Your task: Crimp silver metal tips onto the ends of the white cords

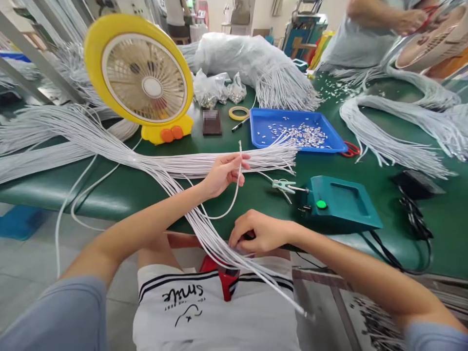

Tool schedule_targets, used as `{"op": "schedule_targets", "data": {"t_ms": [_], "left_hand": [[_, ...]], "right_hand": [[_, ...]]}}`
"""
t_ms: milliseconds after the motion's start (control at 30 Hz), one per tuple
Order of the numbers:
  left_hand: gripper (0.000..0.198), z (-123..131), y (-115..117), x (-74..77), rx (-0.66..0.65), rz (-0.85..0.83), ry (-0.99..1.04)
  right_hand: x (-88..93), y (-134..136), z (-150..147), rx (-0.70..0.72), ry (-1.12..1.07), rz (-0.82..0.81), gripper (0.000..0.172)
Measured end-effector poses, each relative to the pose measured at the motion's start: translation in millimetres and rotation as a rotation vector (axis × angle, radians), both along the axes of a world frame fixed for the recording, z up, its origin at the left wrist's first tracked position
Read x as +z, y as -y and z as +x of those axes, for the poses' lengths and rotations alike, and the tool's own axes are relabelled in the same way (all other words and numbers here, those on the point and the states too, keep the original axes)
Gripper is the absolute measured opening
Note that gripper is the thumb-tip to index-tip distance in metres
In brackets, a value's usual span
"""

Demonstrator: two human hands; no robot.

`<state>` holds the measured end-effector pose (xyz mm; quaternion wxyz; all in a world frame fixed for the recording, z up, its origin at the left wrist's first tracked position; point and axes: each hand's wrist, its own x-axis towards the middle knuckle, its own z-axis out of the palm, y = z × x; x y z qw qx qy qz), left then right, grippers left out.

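My left hand (223,174) is closed, pinching one thin white cord (236,197) near its end, which points up above the fingers. The cord curves down toward my lap. Just behind that hand, a bundle of white cords (175,163) lies along the green table. Another sheaf of white cords (210,234) hangs over the table edge and across my lap. My right hand (261,231) is low beside this sheaf, its fingers curled; what they hold, if anything, is hidden. Below it, a red-handled tool (227,285) lies on my lap, partly covered.
A teal device (343,202) with a green button and a clip (283,185) stands right. Behind are a blue tray (255,129) of small metal pieces, yellow tape (239,113), a yellow fan (139,78) and bagged cords (248,58). A co-worker's hand (411,22) shows at upper right.
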<state>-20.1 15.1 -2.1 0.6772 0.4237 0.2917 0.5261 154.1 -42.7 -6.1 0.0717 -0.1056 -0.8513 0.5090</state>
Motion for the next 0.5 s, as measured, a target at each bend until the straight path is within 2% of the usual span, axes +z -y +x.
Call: {"op": "schedule_targets", "data": {"t_ms": [67, 100, 233, 300, 367, 500], "left_hand": [[0.035, 0.7, 1.9, 0.0, 0.015, 0.012, 0.025], [0.033, 1.0, 2.5, 0.0, 0.016, 0.018, 0.031], [0.031, 3.1, 5.3, -2.2, -0.029, 0.018, -0.013], [0.035, 4.5, 7.7, -4.7, -0.085, -0.006, -0.061], [0.037, 5.7, 10.2, -7.6, -0.139, -0.018, -0.093], [0.029, 7.2, 13.1, -10.9, -0.184, 0.034, -0.126]], "right_hand": [[-2.7, -3.2, 0.9, -0.107, -0.064, -0.069, 0.019], [-3.6, -5.7, 1.4, -0.221, -0.123, -0.077, 0.017], [-4.1, -19.9, 3.7, -0.885, -0.43, -0.01, 0.01], [-4.3, -27.8, 4.6, -1.086, -0.548, -0.055, 0.01], [-5.7, -33.7, 5.0, -1.12, -0.61, -0.142, 0.018], [-9.8, -37.5, 5.5, -0.987, -0.582, -0.345, 0.026]]}}
